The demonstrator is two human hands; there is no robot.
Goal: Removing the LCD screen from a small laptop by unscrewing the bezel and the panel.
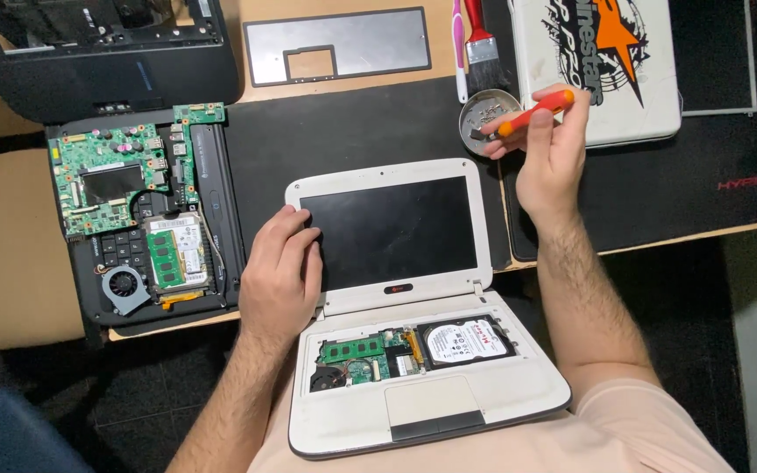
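Note:
A small white laptop [484,403] lies open near me, its keyboard removed so the green board and round hard drive [464,342] show. My left hand [280,273] rests on the left edge of its dark screen [387,229]. My right hand [547,144] is raised behind the screen, shut on an orange-handled screwdriver [536,112] whose tip points into a small round metal dish [482,116] holding several screws.
A dismantled black laptop with a green motherboard [111,175], fan [124,287] and memory sits at left. A grey keyboard bezel [339,44], a brush [482,39], a pink tool [459,44] and a white laptop lid [597,66] lie at the back on black mats.

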